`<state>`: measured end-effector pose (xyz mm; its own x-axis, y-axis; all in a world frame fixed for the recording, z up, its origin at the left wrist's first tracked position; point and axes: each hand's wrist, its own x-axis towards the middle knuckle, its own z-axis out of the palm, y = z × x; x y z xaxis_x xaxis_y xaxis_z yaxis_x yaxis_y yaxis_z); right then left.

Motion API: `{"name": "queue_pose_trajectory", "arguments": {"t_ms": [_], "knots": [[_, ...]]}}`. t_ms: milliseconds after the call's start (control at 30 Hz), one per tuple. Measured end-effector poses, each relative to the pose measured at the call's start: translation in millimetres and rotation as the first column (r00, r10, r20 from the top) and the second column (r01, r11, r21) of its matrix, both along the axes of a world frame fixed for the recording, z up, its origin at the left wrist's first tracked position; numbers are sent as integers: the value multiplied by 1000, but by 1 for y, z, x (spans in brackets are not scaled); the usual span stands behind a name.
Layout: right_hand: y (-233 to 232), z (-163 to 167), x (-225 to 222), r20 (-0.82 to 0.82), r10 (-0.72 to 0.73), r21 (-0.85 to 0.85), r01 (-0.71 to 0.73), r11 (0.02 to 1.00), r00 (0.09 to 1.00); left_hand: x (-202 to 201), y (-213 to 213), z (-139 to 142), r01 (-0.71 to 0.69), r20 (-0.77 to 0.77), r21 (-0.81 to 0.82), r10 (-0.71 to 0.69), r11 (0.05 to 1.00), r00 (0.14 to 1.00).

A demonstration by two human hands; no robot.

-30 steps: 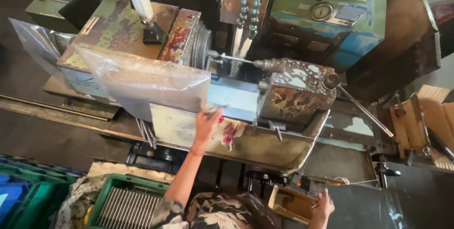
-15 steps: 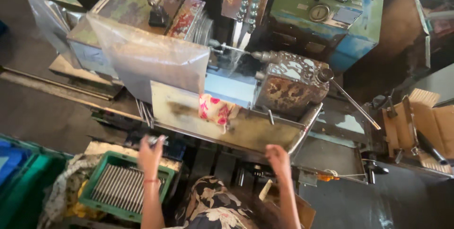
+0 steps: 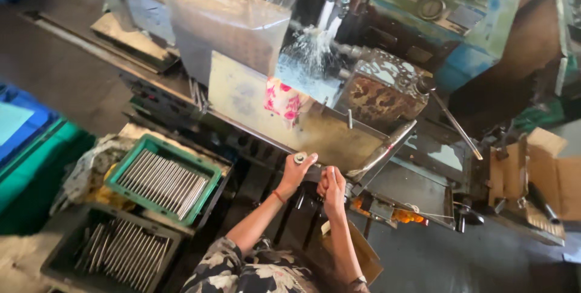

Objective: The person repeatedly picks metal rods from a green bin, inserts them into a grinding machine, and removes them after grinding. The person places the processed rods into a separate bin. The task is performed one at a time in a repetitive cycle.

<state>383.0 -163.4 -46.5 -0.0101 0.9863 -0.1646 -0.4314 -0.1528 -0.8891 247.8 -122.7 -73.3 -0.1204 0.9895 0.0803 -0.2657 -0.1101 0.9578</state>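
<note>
Both hands met low at the front of the lathe (image 3: 387, 96): my left hand (image 3: 295, 175) and right hand (image 3: 333, 185) each gripped an end of a short metal rod (image 3: 310, 169), its round end face showing above the left thumb, just below the machine's tray (image 3: 302, 125) while coolant (image 3: 311, 48) sprayed farther up. I judged the rod stiff, heavy for its size and probably slick with coolant, best taken around the shaft with a full wrap of the fingers. More rods lay in a green crate (image 3: 162, 178) and a grey bin (image 3: 112, 250) well to the left.
</note>
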Motion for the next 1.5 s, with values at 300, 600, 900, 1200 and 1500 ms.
{"name": "queue_pose_trajectory", "arguments": {"t_ms": [300, 600, 900, 1200, 1500], "knots": [[-36, -12, -6, 46, 230, -241, -212, 947, 972, -52, -64, 25, -29, -552, 712, 584, 702, 595], [-56, -10, -109, 91, 225, -10, -225, 974, 970, -96, -104, -4, -479, -131, 223, 513, 849, 848], [-80, -10, -232, 291, 162, 245, -237, 940, 943, -197, -134, 0, -416, 205, -299, 484, 858, 851], [-80, 22, -296, -288, -123, 194, 183, 964, 950, -310, -201, -59, -228, -656, -339, -56, 913, 753], [-145, 25, -272, -76, -262, 292, 273, 917, 962, -397, -198, -62, -475, -970, -81, 41, 876, 240]]}}
